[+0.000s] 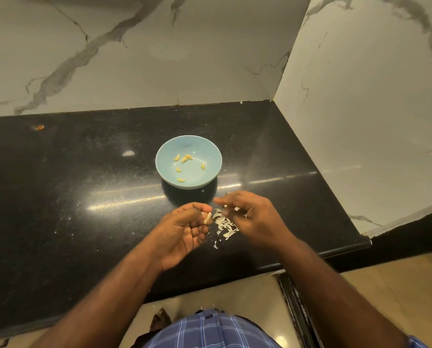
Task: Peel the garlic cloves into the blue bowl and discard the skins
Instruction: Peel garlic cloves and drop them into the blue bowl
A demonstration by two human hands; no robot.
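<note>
Already six peeled cloves (184, 160) lie in the blue bowl (209, 149) on the tabletop (71, 184). Left hand (184, 229) pinches another clove (207, 218); right hand (250, 217) is curled, seemingly holding skin bits. Skins (225, 226) heaped beneath remain to discard.

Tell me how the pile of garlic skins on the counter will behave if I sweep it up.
The garlic skins look thin and papery, so probably very light and floppy. They lie as loose flakes, so they may scatter rather than move together.
</note>
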